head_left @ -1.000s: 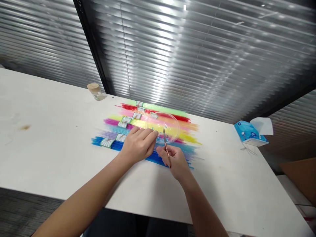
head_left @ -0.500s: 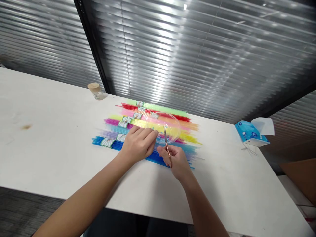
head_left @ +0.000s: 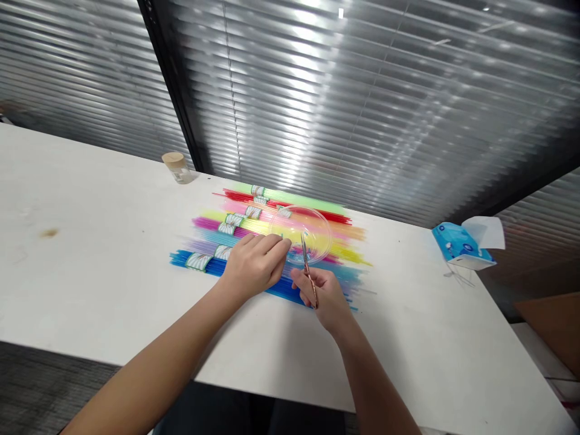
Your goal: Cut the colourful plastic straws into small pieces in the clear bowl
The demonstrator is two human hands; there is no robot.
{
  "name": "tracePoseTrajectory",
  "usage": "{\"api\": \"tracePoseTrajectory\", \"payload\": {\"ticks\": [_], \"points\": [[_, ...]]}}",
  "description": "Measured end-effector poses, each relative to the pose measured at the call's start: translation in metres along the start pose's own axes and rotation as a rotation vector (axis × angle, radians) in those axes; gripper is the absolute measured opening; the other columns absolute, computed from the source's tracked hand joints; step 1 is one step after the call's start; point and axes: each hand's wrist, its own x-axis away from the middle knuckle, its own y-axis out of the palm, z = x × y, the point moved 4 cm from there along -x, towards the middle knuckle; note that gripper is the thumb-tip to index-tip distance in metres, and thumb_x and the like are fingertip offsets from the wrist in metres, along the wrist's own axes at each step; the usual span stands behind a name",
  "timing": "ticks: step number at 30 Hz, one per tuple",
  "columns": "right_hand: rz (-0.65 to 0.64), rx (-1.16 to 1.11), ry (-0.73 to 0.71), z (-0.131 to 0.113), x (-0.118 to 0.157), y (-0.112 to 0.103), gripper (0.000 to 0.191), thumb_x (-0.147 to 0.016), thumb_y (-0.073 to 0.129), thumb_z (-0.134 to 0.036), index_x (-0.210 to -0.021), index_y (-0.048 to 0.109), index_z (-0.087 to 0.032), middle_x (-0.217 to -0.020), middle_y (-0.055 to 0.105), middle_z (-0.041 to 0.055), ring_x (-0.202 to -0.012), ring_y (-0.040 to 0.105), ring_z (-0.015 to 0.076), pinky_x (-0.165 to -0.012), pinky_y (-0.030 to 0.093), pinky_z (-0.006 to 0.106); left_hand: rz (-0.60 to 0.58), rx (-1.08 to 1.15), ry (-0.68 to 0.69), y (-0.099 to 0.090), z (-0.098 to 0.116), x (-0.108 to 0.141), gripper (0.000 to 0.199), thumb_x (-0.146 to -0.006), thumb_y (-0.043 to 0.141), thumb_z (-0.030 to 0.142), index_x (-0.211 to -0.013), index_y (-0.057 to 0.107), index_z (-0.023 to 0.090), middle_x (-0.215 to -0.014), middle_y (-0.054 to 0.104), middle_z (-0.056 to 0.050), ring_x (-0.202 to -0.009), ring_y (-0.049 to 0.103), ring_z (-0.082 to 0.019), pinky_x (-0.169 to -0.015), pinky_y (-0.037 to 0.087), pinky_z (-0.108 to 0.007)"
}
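Fingers [head_left: 312,279] of right hand [head_left: 324,296] curl closed round small scissors [head_left: 308,269], blades pointing away; left hand [head_left: 254,266] fingers bent, pinching over blue straw bundle [head_left: 212,266] on worktop [head_left: 90,241].

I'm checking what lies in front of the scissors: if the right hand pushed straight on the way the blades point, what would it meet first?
Most likely the clear plastic dish: the scissors in the right hand point at its near rim, though depth is unclear.

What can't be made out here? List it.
Head view only:
- What the left hand pinches: hidden under its fingers.
- Scissors blades, open or shut: too thin and blurred.
- Band print on the strip bundles: too small.
- Jar contents: too small.
- Near table edge: covered by the arms.
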Motion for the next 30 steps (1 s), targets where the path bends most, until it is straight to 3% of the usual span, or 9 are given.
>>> {"api": "tracePoseTrajectory", "payload": {"ticks": [11,30], "points": [[-0.033,0.012,-0.002,-0.0001,0.0014,0.0009,0.048,-0.082,0.068,-0.062,-0.070,0.050,-0.020,-0.060,0.036,-0.0044,-0.055,0.027,0.0105,-0.050,0.021,0.026,-0.015,0.021,0.005,0.0010,0.0009,0.0010,0.011,-0.088,0.054,0.011,-0.093,0.061,0.017,-0.080,0.071,0.000,-0.063,0.062,-0.013,-0.055,0.041,-0.028],[0.019,-0.012,-0.013,-0.0011,-0.0006,-0.0032,0.049,-0.081,0.069,-0.063,-0.069,0.052,-0.019,-0.055,0.035,-0.0053,-0.053,0.027,0.0102,-0.048,0.020,0.025,0.010,0.021,0.010,0.0016,0.0000,0.0021,0.015,-0.088,0.054,0.011,-0.099,0.061,0.016,-0.081,0.071,-0.001,-0.063,0.064,-0.014,-0.056,0.041,-0.028]]}}
